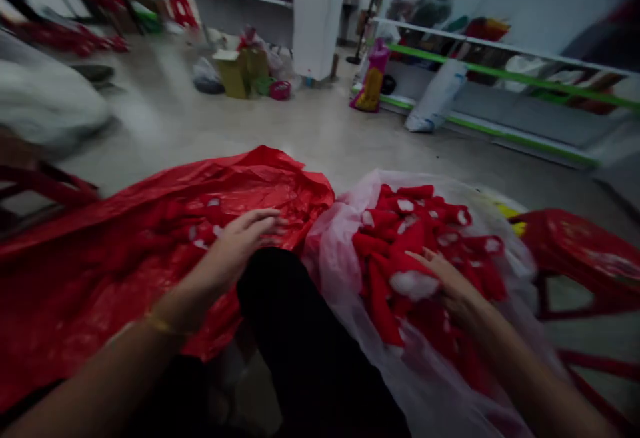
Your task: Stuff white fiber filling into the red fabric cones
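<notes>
1. Red plush pieces [385,298] with white ends: a heaped lot, inside the translucent white bag at the person's right, a few near its rim.
2. Translucent white bag [340,235]: mouth wide open, rim slumped outward, filled with item 1; just beside the black-clad leg [310,338].
3. Right hand [443,275]: over the heap in item 2, fingers against one white-ended piece [413,261]; blurred, impossible to tell whether gripping or only touching.
4. Red plastic bag [270,171]: spread open at the person's left, creased, rim meeting item 2 near the middle; contents, a looser scatter of red-and-white pieces [213,215].
5. Left hand [253,231]: above item 4, near the knee, fingers extended and loosely parted, palm free of any piece; yellow band [163,323] at the wrist.
6. Red stool [590,245]: to the right, near item 2.
7. Pale bulky sack [45,91]: far left, contents hidden.
8. Cardboard box [233,75]: across the floor, beside a green basket [263,85] and a pink basket [280,90]; contents too blurred to name.
9. Purple-and-yellow sack [373,81] and white sack [437,98]: both against the green-edged shelving [505,75], contents hidden; assorted goods on the shelf, indistinct.
</notes>
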Motion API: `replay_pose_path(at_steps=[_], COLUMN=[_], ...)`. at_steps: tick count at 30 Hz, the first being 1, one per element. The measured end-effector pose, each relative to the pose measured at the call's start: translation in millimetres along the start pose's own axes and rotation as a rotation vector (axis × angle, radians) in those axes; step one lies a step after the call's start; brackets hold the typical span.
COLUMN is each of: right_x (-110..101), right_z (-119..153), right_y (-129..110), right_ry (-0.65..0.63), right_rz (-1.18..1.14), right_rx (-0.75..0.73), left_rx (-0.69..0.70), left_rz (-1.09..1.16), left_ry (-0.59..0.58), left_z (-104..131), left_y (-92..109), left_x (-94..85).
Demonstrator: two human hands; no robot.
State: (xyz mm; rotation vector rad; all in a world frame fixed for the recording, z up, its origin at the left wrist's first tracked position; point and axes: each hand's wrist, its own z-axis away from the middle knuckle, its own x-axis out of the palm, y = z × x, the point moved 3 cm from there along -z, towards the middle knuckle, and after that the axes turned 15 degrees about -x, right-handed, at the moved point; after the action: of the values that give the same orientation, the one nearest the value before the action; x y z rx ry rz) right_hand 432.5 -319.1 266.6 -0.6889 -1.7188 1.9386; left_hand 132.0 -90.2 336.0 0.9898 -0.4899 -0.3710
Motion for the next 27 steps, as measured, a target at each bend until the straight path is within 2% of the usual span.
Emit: replay_pose_path(at_steps=[3,5,6,7,8,11,12,14,16,18,20,23,25,27], right_x=[113.2,199.5,242.2,283.0,320.2,407.5,430.1,471.3,512.5,557.2,603.7,663.4,688.9,701.3], right_z=[-47.8,-70.7,-77.5,-80.9,-81.1,-61.3,-48.4,-17.2,12.9,34.6,47.2,54.5,53.8,49.2], right_y=[-52.2,-88.4,-103.6,-115.9,-125.2,-132.9,-127.8,-105.4,-69.8,-28.9,11.1,64.7,97.7,132.6], right_ry=[-0.340,-0.540,-0.605,-0.646,-0.652,-0.646,-0.692,-0.877,-1.076,-1.208,-1.316,-1.544,-1.705,-1.796], right_rz=[0.039,0.123,0.171,0.210,0.234,0.238,0.224,0.201,0.239,0.359,0.529,0.700,0.699,0.577], right_rx=[-0.123,-0.278,-0.374,-0.472,-0.578,-0.955,-1.093,-1.353,-1.547,-1.631,-1.591,-1.369,-1.231,-1.151], left_rx=[-0.045,-0.093,-0.079,-0.069,-0.032,0.118,0.179,0.264,0.296,0.308,0.332,0.325,0.246,0.142], left_rz=[0.160,0.282,0.356,0.416,0.503,0.735,0.794,0.879,0.921,0.933,0.946,0.990,1.023,1.034], left_ry=[-0.168,-0.279,-0.274,-0.223,-0.105,0.219,0.315,0.466,0.546,0.598,0.678,0.788,0.839,0.940], left_z=[-3.8,-12.1,-17.1,-21.7,-24.5,-14.9,-6.3,13.0,28.5,35.4,33.5,17.5,5.8,3.2], left_y=[0.8,6.4,12.0,17.7,23.8,36.1,36.9,31.3,16.0,-7.9,-38.3,-92.9,-134.5,-178.9], left_x=[19.2,12.3,-1.7,-23.0,-52.1,-156.5,-191.0,-250.1,-292.7,-322.0,-345.3,-380.7,-408.9,-440.5])
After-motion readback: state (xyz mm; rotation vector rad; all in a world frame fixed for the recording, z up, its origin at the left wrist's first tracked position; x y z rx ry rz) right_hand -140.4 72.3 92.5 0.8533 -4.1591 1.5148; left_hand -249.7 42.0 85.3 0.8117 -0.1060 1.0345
